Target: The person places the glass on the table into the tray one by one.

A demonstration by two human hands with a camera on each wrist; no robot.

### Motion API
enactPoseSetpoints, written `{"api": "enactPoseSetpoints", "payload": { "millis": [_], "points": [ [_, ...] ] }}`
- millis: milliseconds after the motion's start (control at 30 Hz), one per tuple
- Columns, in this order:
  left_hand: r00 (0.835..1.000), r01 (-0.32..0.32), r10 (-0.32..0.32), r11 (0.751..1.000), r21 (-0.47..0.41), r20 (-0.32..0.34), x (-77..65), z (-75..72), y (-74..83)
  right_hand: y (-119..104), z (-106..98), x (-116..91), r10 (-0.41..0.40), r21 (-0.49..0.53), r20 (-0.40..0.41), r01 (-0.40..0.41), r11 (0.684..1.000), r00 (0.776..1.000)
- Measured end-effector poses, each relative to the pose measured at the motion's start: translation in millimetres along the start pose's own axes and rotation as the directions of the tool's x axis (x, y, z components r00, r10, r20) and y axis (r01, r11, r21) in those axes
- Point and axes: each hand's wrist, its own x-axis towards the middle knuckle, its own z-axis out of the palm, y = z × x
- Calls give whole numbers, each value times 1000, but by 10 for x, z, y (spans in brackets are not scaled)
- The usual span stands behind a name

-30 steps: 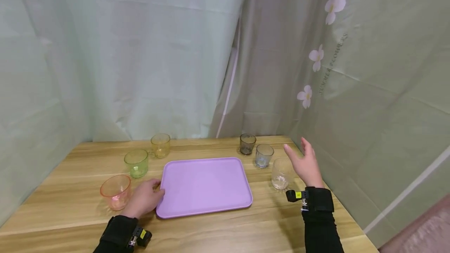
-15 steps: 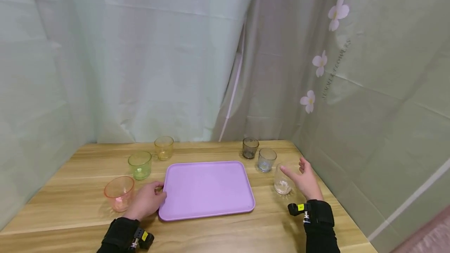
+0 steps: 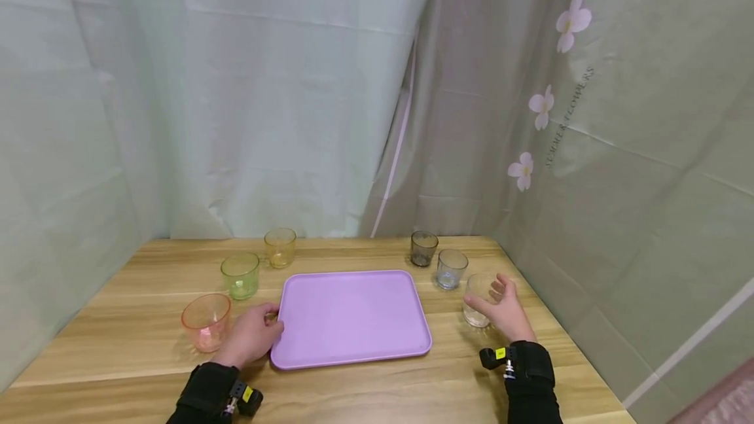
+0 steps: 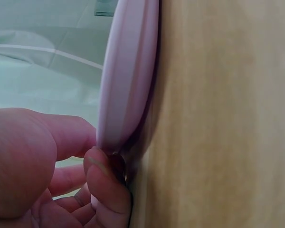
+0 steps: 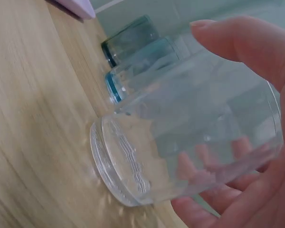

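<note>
A flat lilac tray [image 3: 353,319] lies on the wooden table. At its left rim, my left hand [image 3: 250,335] pinches the edge between thumb and finger; the left wrist view shows the fingertips at the tray's corner [image 4: 128,95]. On the right stands a clear drinking glass [image 3: 476,313], upright. My right hand [image 3: 503,313] is curled round it, thumb on the near left side and fingers on the far right. Through the clear wall of the glass [image 5: 180,142] in the right wrist view, several fingers show.
Left of the tray stand a pink cup [image 3: 207,326], a green cup [image 3: 241,277] and a yellow cup [image 3: 280,248]. Behind the clear glass are a bluish glass [image 3: 451,270] and a dark grey glass [image 3: 423,249]. Curtains [image 3: 294,116] hang behind and beside the table.
My right hand has come down from above and right of the clear glass, and its fingers now curl round it. The left hand stays at the tray's edge.
</note>
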Motion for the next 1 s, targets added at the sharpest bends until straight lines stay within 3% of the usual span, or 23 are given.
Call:
{"api": "enactPoseSetpoints", "payload": {
  "millis": [200, 633, 1000],
  "points": [
    [1000, 16, -16, 1000, -12, 14, -4, -12, 14, 83, -23, 29, -7, 49, 17, 6, 999, 1000],
    [999, 30, -30, 999, -15, 15, -34, -23, 38, 149, -9, 37, -4, -3, 24, 4, 1000, 1000],
    [1000, 6, -6, 1000, 7, 10, -34, -19, 41, 154, -19, 13, -2, -29, 23, 3, 1000, 1000]
  ]
}}
